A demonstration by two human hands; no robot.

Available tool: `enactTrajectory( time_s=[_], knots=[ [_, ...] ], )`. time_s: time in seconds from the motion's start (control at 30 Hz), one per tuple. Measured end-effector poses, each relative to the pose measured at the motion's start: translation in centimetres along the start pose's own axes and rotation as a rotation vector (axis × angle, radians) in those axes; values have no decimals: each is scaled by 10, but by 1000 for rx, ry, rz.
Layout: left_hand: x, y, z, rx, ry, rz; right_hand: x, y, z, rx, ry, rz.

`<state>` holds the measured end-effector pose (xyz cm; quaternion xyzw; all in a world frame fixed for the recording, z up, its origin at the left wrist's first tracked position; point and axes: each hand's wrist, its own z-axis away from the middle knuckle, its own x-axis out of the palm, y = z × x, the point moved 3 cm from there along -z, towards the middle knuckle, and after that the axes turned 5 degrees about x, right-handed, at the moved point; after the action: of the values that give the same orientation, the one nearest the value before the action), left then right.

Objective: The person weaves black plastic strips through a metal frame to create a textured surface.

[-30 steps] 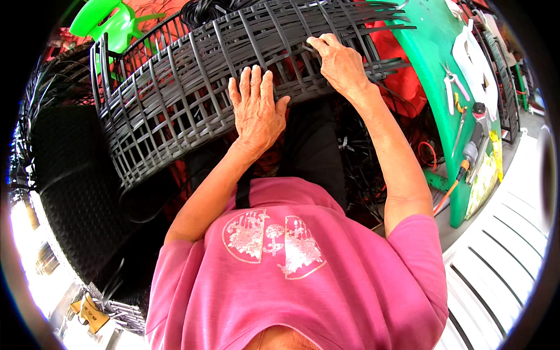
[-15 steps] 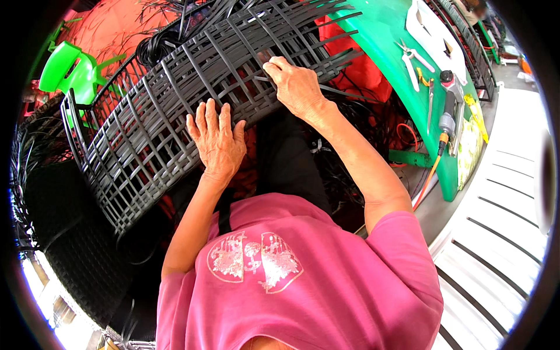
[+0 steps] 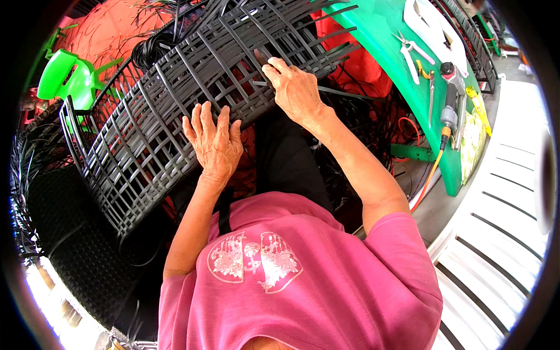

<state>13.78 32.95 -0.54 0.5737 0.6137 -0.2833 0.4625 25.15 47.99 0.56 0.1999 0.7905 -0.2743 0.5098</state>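
A long frame (image 3: 143,125) of black rods, partly woven with flat dark strips, lies slantwise in front of me. My left hand (image 3: 214,143) rests on its near woven edge, fingers stretched and slightly spread. Farther right, my right hand (image 3: 296,93) is bent over the weave with its fingers closed on a flat dark strip (image 3: 260,83). Part of that strip shows beside the fingertips; the rest is hidden under the hand. Many loose strip ends (image 3: 335,29) stick out past the frame's right end.
On the green table (image 3: 373,35) at right lie pliers (image 3: 412,55) and a power tool (image 3: 450,108) with an orange cord. A white slatted surface (image 3: 496,210) stands near right. A green chair (image 3: 73,79), a coil of strips (image 3: 153,49) and a black woven piece (image 3: 76,245) are at left.
My left hand has shifted very slightly left. The right hand keeps its place, its fingers moved a little at the strip. The whole view has shifted slightly.
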Motion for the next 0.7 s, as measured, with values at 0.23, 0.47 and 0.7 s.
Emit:
enactTrajectory(
  time_s=[0.23, 0.47, 0.7],
  knots=[
    [-2, 1, 0, 10, 5, -18, -3, -2, 6, 13, 11, 13],
    [0, 0, 0, 12, 11, -16, -2, -3, 12, 75, -41, -8],
    [0, 0, 0, 16, 13, -22, -4, 0, 25, 54, -14, 11]
  ],
)
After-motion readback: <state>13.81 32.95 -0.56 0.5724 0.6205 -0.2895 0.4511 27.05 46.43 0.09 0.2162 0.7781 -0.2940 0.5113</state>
